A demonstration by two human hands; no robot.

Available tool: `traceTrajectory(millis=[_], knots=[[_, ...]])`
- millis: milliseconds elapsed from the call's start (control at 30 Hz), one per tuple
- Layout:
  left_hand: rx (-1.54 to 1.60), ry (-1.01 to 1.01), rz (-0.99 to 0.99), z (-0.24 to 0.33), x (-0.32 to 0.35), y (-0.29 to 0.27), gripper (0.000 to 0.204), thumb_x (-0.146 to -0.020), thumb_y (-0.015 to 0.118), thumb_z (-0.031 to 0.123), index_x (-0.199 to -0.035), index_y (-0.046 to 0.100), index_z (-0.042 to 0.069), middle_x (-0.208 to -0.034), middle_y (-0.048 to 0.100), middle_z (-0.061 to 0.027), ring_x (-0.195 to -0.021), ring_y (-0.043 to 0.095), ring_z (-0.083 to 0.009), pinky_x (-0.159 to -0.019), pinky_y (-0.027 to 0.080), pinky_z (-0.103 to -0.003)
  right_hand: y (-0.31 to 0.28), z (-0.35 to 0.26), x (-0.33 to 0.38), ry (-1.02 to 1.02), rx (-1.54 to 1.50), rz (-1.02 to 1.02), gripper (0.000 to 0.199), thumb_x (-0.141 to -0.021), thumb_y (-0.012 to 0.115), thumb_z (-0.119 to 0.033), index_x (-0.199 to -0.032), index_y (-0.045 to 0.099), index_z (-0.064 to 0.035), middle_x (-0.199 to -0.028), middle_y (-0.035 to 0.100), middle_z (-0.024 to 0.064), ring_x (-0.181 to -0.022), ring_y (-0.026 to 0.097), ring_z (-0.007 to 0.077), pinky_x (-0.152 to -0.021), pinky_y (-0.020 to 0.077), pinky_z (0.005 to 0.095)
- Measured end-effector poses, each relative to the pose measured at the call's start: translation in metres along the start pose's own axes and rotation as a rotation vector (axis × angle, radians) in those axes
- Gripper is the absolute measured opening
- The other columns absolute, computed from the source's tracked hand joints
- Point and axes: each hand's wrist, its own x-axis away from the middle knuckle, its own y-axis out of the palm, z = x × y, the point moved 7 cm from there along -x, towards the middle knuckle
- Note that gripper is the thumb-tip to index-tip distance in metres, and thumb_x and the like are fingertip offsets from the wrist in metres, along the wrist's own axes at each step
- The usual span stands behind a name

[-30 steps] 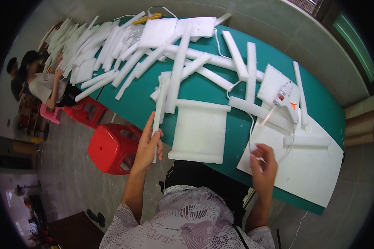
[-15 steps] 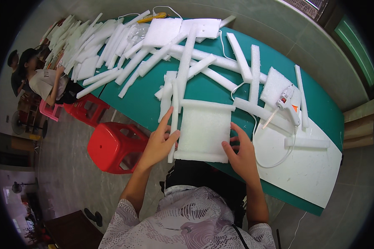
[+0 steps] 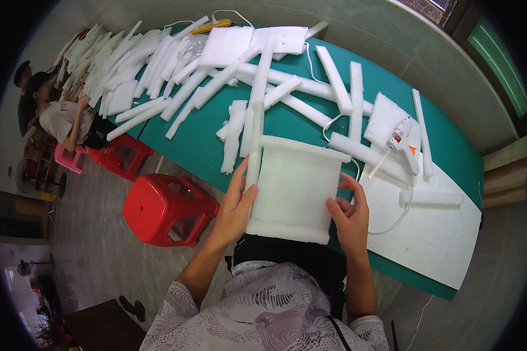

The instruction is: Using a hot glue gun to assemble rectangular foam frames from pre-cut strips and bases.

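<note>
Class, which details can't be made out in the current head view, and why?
All in the head view:
- Underside of the white rectangular foam panel: hidden by its top.
- Some fingers of the bare left hand: behind its thumb and the long, narrow white foam strip.
- Contents, if any, of the crumpled clear plastic wrapping: too small, glossy.
- Whether the distant co-worker in a pale shirt holds anything: too small, blurred.

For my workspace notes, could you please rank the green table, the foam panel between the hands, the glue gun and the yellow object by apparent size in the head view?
Largest to smallest:
1. Green table
2. Foam panel
3. Glue gun
4. Yellow object
</note>
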Motion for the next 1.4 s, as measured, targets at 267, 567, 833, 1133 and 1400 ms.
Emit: traceTrajectory(millis=[267,567,833,1133,1400], knots=[[0.071,-0.152,-0.081,0.017,0.005,0.009,0.06,-0.096,0.045,0.005,-0.15,0.019,0.007,-0.13,0.05,-0.0196,-0.109,0.056,-0.0172,-0.086,0.048,-0.027,-0.012,-0.009,0.007,-0.048,-0.019,0.048,0.052,-0.086,0.059,0.007,-0.134,0.041,0.0011,-0.116,0.047,0.0087,-0.095,0.06,0.0128,-0.074,0.0527,0.0205],[0.086,-0.057,-0.041,0.025,0.005,0.012,0.063,-0.096,0.047,0.004,-0.15,0.016,0.008,-0.128,0.052,-0.0168,-0.106,0.056,-0.0143,-0.086,0.047,-0.027,-0.011,-0.01,0.0,-0.069,-0.035,0.009,0.051,-0.085,0.059,0.008,-0.132,0.044,0.0,-0.118,0.046,0.0084,-0.095,0.06,0.0145,-0.075,0.0519,0.0227],[0.298,0.028,-0.172,0.018,-0.006,0.017,0.066,-0.098,0.048,0.013,-0.151,0.009,0.005,-0.156,0.011,-0.0117,-0.143,0.011,-0.0208,-0.115,0.013,-0.032,-0.011,0.006,0.014,0.005,-0.021,-0.027,0.055,-0.083,0.056,0.006,-0.134,0.039,0.0021,-0.12,0.048,0.0086,-0.096,0.062,0.0193,-0.084,0.0488,0.0285],[-0.122,0.195,-0.107,0.018,-0.013,-0.009,0.086,-0.083,0.066,0.006,-0.151,0.012,0.003,-0.155,0.018,-0.0148,-0.143,0.017,-0.0235,-0.115,0.015,-0.034,0.005,0.008,0.011,-0.052,-0.001,-0.124,0.055,-0.083,0.058,0.01,-0.134,0.039,0.0002,-0.12,0.047,0.0096,-0.103,0.06,0.0193,-0.079,0.0517,0.0258],[0.181,0.019,0.249,0.031,-0.015,-0.093,0.089,-0.075,0.064,-0.005,-0.15,0.018,0.006,-0.142,0.039,-0.0146,-0.128,0.043,-0.0268,-0.106,0.036,-0.036,-0.018,-0.003,0.005,-0.079,0.031,-0.142,0.041,-0.087,0.06,0.002,-0.126,0.05,0.001,-0.119,0.055,0.0139,-0.105,0.061,0.0203,-0.081,0.0531,0.0293]])
